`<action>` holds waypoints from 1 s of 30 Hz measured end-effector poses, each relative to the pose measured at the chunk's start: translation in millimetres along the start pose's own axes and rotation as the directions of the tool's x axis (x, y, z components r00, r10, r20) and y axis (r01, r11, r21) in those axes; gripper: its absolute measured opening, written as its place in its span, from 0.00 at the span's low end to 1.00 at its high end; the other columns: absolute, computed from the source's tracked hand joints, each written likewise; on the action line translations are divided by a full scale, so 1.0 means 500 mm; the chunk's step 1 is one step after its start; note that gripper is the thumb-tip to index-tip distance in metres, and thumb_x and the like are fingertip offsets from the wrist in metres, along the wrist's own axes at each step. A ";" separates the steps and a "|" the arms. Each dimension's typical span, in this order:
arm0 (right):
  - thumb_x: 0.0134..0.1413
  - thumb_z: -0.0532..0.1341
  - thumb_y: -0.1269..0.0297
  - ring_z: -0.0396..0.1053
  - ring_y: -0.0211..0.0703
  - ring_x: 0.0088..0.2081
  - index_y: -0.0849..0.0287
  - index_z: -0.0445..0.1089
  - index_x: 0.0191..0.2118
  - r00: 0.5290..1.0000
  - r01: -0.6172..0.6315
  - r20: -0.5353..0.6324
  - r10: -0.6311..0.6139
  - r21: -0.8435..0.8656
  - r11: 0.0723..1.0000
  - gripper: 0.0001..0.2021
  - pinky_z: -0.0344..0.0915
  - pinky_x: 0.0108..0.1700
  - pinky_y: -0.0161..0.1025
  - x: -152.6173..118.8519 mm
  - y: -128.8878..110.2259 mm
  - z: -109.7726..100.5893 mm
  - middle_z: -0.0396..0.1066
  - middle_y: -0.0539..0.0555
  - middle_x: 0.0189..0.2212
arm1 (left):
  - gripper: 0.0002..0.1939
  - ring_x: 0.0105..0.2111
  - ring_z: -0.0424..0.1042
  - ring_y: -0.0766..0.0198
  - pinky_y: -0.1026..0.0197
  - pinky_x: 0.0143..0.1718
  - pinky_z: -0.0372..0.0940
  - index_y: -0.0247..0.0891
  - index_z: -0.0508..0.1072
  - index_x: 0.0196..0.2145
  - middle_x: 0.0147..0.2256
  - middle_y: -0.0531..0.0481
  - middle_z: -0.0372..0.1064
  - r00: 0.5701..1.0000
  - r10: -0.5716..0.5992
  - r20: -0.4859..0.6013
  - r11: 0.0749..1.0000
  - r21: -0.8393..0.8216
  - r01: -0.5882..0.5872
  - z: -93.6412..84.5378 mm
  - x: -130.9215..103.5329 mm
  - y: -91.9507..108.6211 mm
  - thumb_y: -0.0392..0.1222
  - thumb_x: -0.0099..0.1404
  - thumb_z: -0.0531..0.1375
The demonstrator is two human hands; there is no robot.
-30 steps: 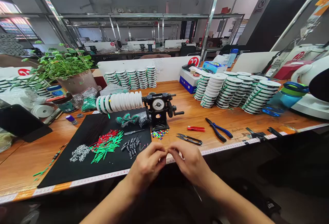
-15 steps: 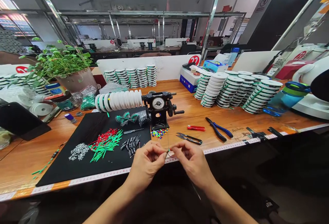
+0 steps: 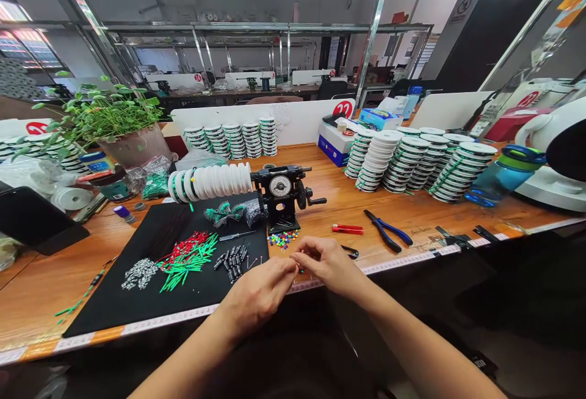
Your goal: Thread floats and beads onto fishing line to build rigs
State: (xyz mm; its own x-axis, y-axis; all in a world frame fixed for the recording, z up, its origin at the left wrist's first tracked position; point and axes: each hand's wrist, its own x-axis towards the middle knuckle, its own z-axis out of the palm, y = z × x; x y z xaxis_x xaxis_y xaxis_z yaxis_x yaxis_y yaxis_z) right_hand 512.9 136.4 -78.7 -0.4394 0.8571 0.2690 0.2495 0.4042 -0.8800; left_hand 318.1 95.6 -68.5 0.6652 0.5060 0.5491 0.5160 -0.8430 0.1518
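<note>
- Left hand (image 3: 263, 289) and right hand (image 3: 327, 266): each grip pinched closed at one small green piece (image 3: 301, 271), mostly hidden.
- It sits over the counter's (image 3: 343, 204) front edge; its direction and long axis cannot be told.
- One pliers (image 3: 378, 222), five rear spool stacks (image 3: 232, 143).

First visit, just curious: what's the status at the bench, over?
Left hand and right hand pinched, meeting. Small green piece just below, mostly hidden. Black loop-handled snips partly behind right hand; no obstruction seen.
</note>
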 end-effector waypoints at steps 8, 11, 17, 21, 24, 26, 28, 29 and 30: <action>0.64 0.60 0.56 0.66 0.38 0.26 0.59 0.74 0.36 0.963 -0.072 -0.252 0.094 0.097 0.993 0.12 0.62 0.29 0.35 -0.022 0.005 0.021 0.74 0.52 0.29 | 0.07 0.30 0.73 0.66 0.66 0.30 0.72 0.37 0.73 0.31 0.34 0.49 0.70 0.888 -0.438 -0.140 0.873 -0.301 0.383 0.027 0.013 0.028 0.28 0.64 0.59; 0.66 0.58 0.51 0.65 0.38 0.25 0.59 0.71 0.36 0.937 -0.127 -0.304 0.175 0.171 0.977 0.15 0.62 0.27 0.35 -0.073 -0.001 0.032 0.73 0.53 0.30 | 0.05 0.27 0.70 0.67 0.67 0.26 0.67 0.36 0.75 0.26 0.30 0.50 0.68 0.744 -0.666 -0.054 0.630 -0.575 0.522 0.030 0.012 0.042 0.33 0.61 0.63; 0.63 0.63 0.56 0.72 0.40 0.26 0.57 0.74 0.39 0.972 -0.164 -0.112 0.205 0.298 0.940 0.09 0.69 0.29 0.36 -0.122 -0.012 0.060 0.75 0.52 0.30 | 0.06 0.29 0.72 0.66 0.66 0.30 0.68 0.35 0.78 0.25 0.29 0.50 0.69 0.667 -0.744 0.044 0.414 -0.753 0.512 0.028 0.010 0.045 0.39 0.59 0.66; 0.67 0.58 0.68 0.74 0.45 0.35 0.56 0.73 0.38 0.959 0.116 -0.256 -0.119 -0.028 0.993 0.07 0.71 0.39 0.40 -0.129 -0.016 0.063 0.75 0.54 0.33 | 0.03 0.29 0.71 0.66 0.66 0.29 0.67 0.36 0.78 0.28 0.31 0.50 0.70 0.730 -0.682 -0.052 0.601 -0.610 0.517 0.029 0.005 0.047 0.34 0.60 0.64; 0.67 0.57 0.73 0.74 0.47 0.45 0.55 0.73 0.43 0.898 0.287 -0.275 -0.344 -0.226 0.931 0.09 0.72 0.45 0.43 -0.124 -0.007 0.054 0.74 0.59 0.44 | 0.05 0.29 0.71 0.67 0.67 0.28 0.68 0.38 0.77 0.31 0.33 0.50 0.69 0.811 -0.570 -0.130 0.762 -0.454 0.462 0.030 0.001 0.048 0.30 0.61 0.62; 0.67 0.56 0.72 0.74 0.49 0.45 0.55 0.73 0.43 0.900 0.299 -0.244 -0.362 -0.259 0.918 0.10 0.71 0.47 0.45 -0.111 0.002 0.045 0.75 0.60 0.45 | 0.07 0.30 0.72 0.66 0.67 0.30 0.70 0.38 0.76 0.33 0.34 0.50 0.70 0.877 -0.449 -0.173 0.864 -0.335 0.376 0.028 -0.001 0.043 0.29 0.64 0.60; 0.67 0.55 0.69 0.73 0.49 0.39 0.56 0.73 0.40 0.942 0.227 -0.204 -0.267 -0.199 0.953 0.09 0.70 0.43 0.44 -0.089 0.007 0.033 0.76 0.58 0.38 | 0.08 0.33 0.74 0.64 0.65 0.34 0.72 0.38 0.74 0.36 0.35 0.48 0.71 0.947 -0.277 -0.165 0.953 -0.172 0.249 0.022 -0.001 0.032 0.29 0.68 0.57; 0.67 0.55 0.67 0.73 0.47 0.36 0.56 0.72 0.39 0.961 0.178 -0.184 -0.206 -0.160 0.971 0.09 0.69 0.40 0.42 -0.075 0.008 0.027 0.75 0.56 0.33 | 0.09 0.34 0.75 0.63 0.63 0.36 0.73 0.38 0.74 0.38 0.35 0.47 0.72 0.974 -0.180 -0.138 0.982 -0.083 0.170 0.018 -0.001 0.024 0.29 0.70 0.55; 0.67 0.56 0.66 0.71 0.45 0.32 0.56 0.72 0.37 0.974 0.135 -0.165 -0.155 -0.127 0.983 0.09 0.67 0.37 0.40 -0.061 0.008 0.021 0.74 0.53 0.29 | 0.11 0.35 0.75 0.61 0.62 0.38 0.74 0.37 0.74 0.41 0.36 0.46 0.73 0.991 -0.092 -0.101 0.996 -0.009 0.092 0.013 0.000 0.016 0.30 0.72 0.53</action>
State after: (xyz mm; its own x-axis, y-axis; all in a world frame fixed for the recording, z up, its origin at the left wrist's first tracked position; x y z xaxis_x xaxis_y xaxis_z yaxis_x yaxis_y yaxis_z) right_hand 518.2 108.7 -94.3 -0.3244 0.8247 0.4633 0.2955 0.5536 -0.7786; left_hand 325.9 90.1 -72.4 0.5564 0.5607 0.6132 0.5704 -0.7944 0.2088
